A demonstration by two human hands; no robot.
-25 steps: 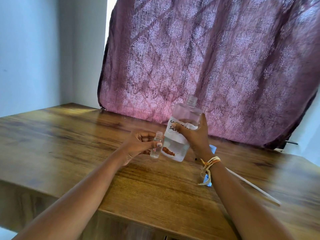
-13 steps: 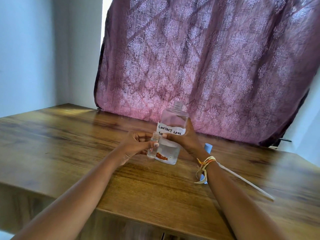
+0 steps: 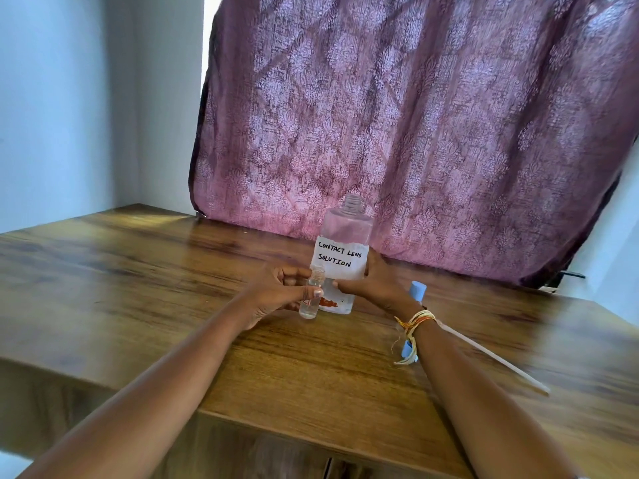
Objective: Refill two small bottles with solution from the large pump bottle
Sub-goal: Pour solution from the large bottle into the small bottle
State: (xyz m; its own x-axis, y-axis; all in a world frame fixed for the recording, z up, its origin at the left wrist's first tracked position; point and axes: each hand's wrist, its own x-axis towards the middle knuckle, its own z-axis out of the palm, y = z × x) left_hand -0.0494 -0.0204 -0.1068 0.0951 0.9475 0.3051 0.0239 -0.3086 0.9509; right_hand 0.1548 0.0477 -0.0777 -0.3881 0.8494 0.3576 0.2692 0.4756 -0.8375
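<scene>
Counter (image 3: 345, 375) filled the lower frame, purple curtain (image 3: 415, 115) across the upper right.

Large bottle (image 3: 340, 257), neck open, pump off, sat centre frame with its base down on or just above the counter; a second ago it was lifted and tilted toward the small one, half a second ago nearly level. Now it stood upright, "CONTACT LENS SOLUTION" label facing camera. Right hand (image 3: 371, 283) was wrapped around its lower right side, fingers closed on it.

Read: the pour for this bottle had ended, or was paused.

Pump with its dip tube (image 3: 491, 357) lay on the counter at right, its blue head (image 3: 416, 291) just behind the right wrist.

Small bottle (image 3: 311, 295) was just left of the large one, touching or nearly so, upright, uncapped, low over the counter. Left hand (image 3: 280, 293) pinched it between thumb and fingers. Clear liquid showed in it; fill level was hard to judge.

Second small bottle wasn't in frame. Likely next: cap this one, then find the other.
</scene>
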